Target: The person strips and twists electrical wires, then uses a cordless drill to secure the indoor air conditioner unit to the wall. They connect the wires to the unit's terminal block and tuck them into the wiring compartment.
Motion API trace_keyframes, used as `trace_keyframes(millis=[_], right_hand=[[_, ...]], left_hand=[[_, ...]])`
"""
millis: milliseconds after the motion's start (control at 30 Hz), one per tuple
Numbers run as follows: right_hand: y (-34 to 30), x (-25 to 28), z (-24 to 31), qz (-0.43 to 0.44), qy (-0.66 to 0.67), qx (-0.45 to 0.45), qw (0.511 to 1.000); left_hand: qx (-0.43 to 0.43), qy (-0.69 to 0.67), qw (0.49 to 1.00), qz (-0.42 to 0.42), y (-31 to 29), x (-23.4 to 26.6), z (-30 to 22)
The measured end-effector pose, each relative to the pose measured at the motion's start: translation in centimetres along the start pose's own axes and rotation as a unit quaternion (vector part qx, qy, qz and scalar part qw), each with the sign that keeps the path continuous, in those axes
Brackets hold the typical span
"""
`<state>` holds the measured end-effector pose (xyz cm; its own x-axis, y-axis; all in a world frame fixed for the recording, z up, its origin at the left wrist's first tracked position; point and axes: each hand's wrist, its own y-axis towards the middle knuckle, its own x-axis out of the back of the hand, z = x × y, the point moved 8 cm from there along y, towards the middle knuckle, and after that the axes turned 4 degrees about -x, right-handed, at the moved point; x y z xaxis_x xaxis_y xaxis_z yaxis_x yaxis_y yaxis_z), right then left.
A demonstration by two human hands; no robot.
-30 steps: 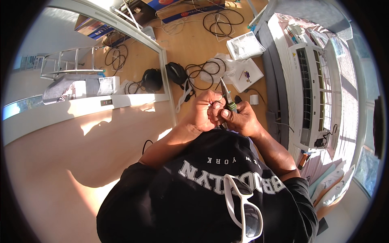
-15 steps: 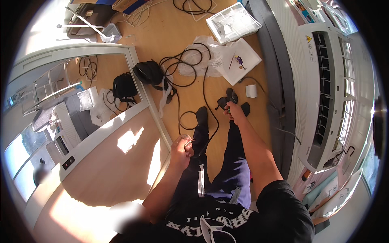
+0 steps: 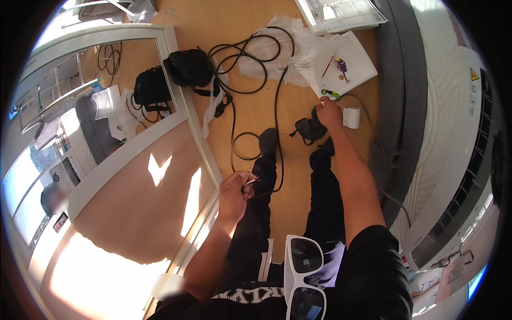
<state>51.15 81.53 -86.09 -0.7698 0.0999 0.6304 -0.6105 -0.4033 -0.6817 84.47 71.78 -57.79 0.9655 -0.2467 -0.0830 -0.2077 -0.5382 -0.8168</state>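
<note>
Wires [image 3: 251, 182] in left hand [image 3: 232, 195], right hand [image 3: 329, 113] near green tool [image 3: 331, 94]

White roll [image 3: 351, 118] just right of right hand [image 3: 329, 113]; air conditioner [image 3: 457, 160] farther right. Plastic bag [image 3: 303, 64] ahead-left of same hand, backpack [image 3: 188, 68] farther left. Mirror [image 3: 130, 156] left of left hand [image 3: 235, 193].

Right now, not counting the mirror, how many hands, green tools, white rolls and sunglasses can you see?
Left hand and right hand: 2
Green tool: 1
White roll: 1
Sunglasses: 1 pair
Total: 5
</note>
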Motion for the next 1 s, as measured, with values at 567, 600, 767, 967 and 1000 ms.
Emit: trace_keyframes(millis=[567, 600, 767, 967, 1000], right_hand=[[-64.2, 41.8, 41.5, -0.185, -0.006, 0.682, 0.708], [-65.1, 41.9, 41.8, -0.166, 0.017, 0.656, 0.736], [-67.1, 40.6, 39.3, -0.059, 0.174, 0.456, 0.871], [-73.6, 41.1, 40.6, -0.266, 0.006, 0.598, 0.756], [-74.8, 40.8, 40.9, -0.311, -0.058, 0.634, 0.706]], left_hand=[[-0.370, 0.248, 0.763, 0.468, -34.5, -9.2, -37.2], [-0.462, 0.297, 0.713, 0.436, -36.6, -8.8, -38.7], [-0.689, 0.427, 0.506, 0.296, -43.9, -6.7, -40.8], [-0.486, 0.342, 0.683, 0.425, -42.4, -4.9, -39.7], [-0.449, 0.316, 0.709, 0.443, -42.2, -4.8, -39.2]])
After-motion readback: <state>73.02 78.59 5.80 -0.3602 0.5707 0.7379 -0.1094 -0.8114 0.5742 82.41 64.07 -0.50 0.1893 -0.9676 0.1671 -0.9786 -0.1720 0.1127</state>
